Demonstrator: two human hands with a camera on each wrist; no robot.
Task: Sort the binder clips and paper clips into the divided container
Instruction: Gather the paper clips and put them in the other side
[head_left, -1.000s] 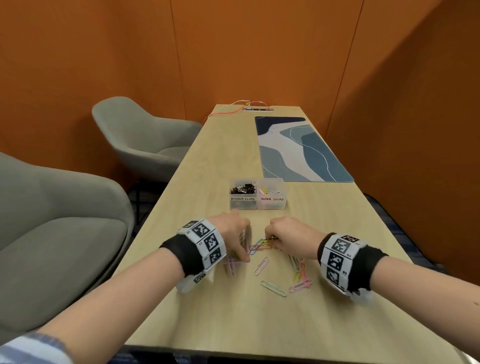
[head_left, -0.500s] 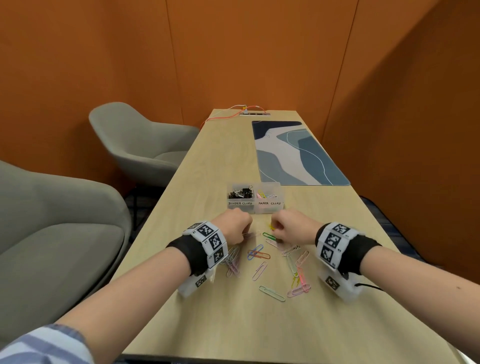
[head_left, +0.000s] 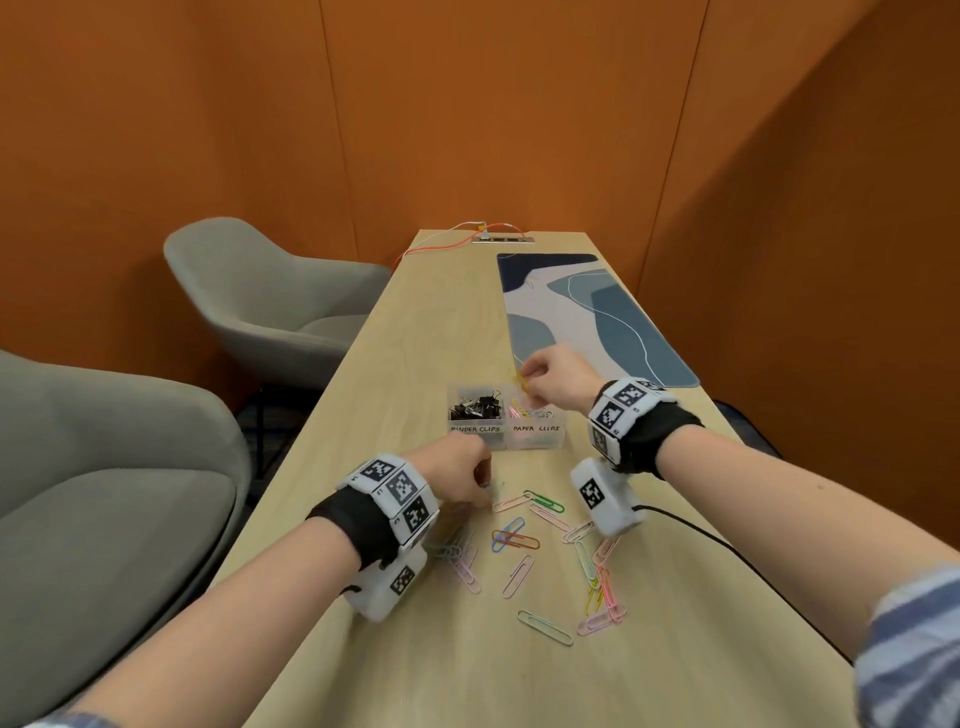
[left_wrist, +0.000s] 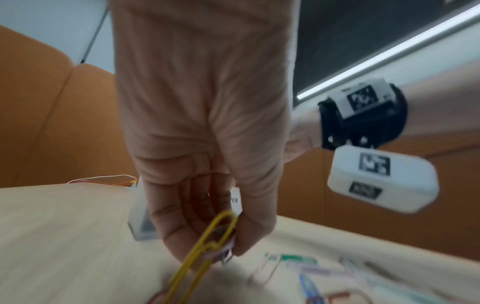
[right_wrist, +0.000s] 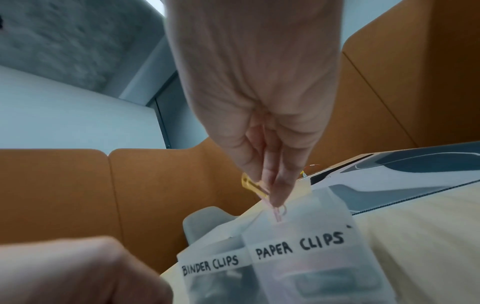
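A clear divided container (head_left: 506, 441) (right_wrist: 298, 253) stands mid-table; its left cell, labelled BINDER CLIPS, holds black binder clips (head_left: 475, 406), its right cell, labelled PAPER CLIPS, holds coloured paper clips (head_left: 524, 411). My right hand (head_left: 524, 376) (right_wrist: 272, 197) hovers over the right cell, pinching yellow and pink paper clips (head_left: 521, 383) (right_wrist: 253, 186). My left hand (head_left: 480, 493) (left_wrist: 228, 244) is low on the table in front of the container, fingers curled round a bunch of paper clips, a yellow one (left_wrist: 205, 253) sticking out. Several loose coloured paper clips (head_left: 545, 551) lie scattered on the wood.
A blue patterned desk mat (head_left: 582, 317) lies behind the container on the right. Orange cables and a socket strip (head_left: 501, 239) sit at the table's far end. Two grey armchairs (head_left: 270, 291) stand to the left. A black wire (head_left: 727, 551) trails from my right wrist.
My right hand has lifted off the pile and travelled forward to above the paper-clip cell with clips in it. My left hand stays low near the pile, holding clips.
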